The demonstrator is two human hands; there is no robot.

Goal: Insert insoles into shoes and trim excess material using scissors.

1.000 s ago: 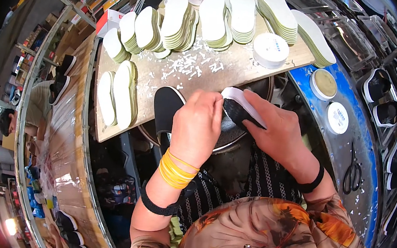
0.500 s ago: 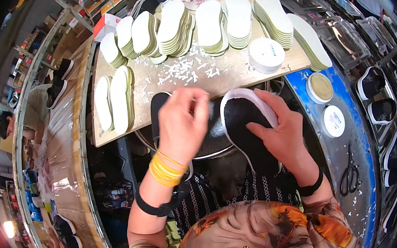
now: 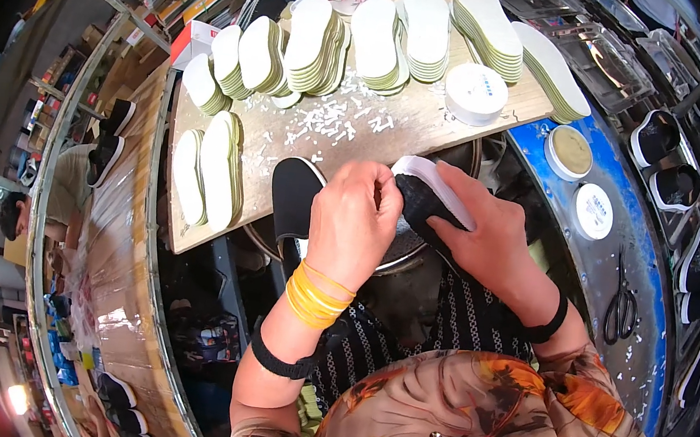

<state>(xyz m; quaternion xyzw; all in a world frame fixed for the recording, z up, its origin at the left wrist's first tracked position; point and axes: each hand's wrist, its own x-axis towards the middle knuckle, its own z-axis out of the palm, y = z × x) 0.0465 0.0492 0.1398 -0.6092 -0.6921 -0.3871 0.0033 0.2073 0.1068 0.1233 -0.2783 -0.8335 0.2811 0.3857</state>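
My right hand (image 3: 485, 233) is wrapped round a black shoe (image 3: 424, 202) with a white sole edge, thumb on the black cloth and fingers along the white rim. Against the left side of that shoe's end, my left hand (image 3: 357, 211) is closed in a pinch. Whatever its fingertips hold is hidden or too small to name. A second black shoe (image 3: 294, 196) with a white edge sits just left of my left hand. Behind both hands, small white scraps (image 3: 334, 123) are scattered over a wooden board (image 3: 288, 157).
Several stacks of white-topped insoles (image 3: 311, 39) and a round white tub (image 3: 476, 93) stand on the board. To the right, an open tub (image 3: 568, 152), a white lid (image 3: 592, 211) and black scissors (image 3: 620, 307) lie on a blue-edged metal surface. Black shoes (image 3: 675, 191) line the far right.
My left hand has moved right and now meets the shoe's edge. The shoe in my right hand has turned, showing less black cloth, and the second shoe is more exposed.
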